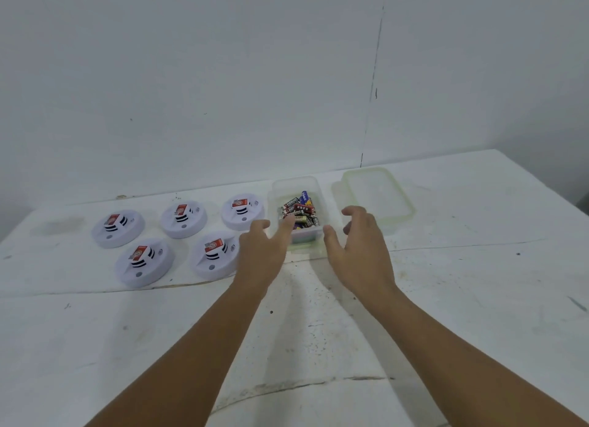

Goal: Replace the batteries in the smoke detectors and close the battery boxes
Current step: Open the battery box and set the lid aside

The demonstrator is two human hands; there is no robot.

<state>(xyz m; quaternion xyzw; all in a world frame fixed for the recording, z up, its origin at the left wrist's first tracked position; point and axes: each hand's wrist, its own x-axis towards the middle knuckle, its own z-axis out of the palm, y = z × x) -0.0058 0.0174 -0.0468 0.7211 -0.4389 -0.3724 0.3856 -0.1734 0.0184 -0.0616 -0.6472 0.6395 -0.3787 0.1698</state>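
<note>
Left hand [263, 245] and right hand [357, 238], fingers spread, empty, flank clear battery box [298, 213], hiding its front corners. Scuffed white table [318, 331], bare white wall [223, 76].

A white desk [446, 299] fills the lower half of the view. Its surface is scuffed and speckled with dark marks, and thin cracks or seams run across it from side to side. Behind it rises a plain white wall [191, 76], with one thin, dark, broken line running down it right of centre.
</note>
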